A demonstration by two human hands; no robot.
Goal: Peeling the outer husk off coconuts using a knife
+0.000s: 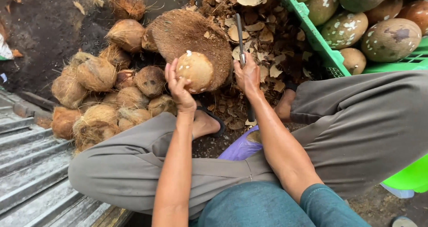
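Round tan part-peeled coconut (195, 71) sits clamped in left hand (178, 86) grip against big brown husk block (191, 40); right hand (248, 77) grips a dark-bladed knife (240, 37), blade up. Mid-paring; next stroke needs blade on remaining shell. Beyond: green crate (312, 35).

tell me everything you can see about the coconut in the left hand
The coconut is roundish, pale tan and mostly stripped of husk, with small white nicks. The left hand grips its left side, holding it against a big brown fibrous stump. The right hand holds a knife just beside it, not touching.
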